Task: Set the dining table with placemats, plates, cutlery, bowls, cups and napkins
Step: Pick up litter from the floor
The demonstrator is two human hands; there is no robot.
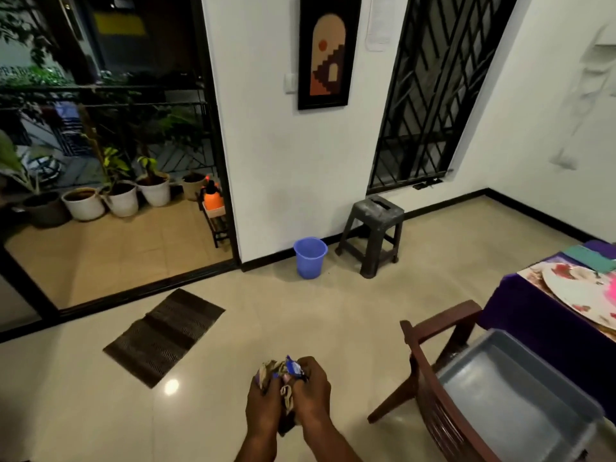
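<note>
At far left, through the open doorway, potted plants [120,195] and an orange spray bottle [212,196] stand on the balcony; a sign behind them carries letters too blurred to read. On the room's floor lies a dark ribbed mat [165,335], and by the wall stand a blue bucket [310,257] and a grey plastic stool [376,235].

Low in the middle, the left hand [265,401] and the right hand [311,391] are both curled tight around a crumpled bundle [283,373] of blue, white and tan material, possibly wrappers or napkins. No print on it can be made out.

To the right, a wooden chair [430,378] holds an empty grey tub [513,388]. Beyond it the counter [540,315], draped in purple cloth, carries a floral placemat [546,281], a plate [580,288] on it, and a teal napkin [590,258] just behind.

I judge the setting well along, at least at this corner; cutlery, bowls and cups are not visible here, so whether they are laid cannot be told.
</note>
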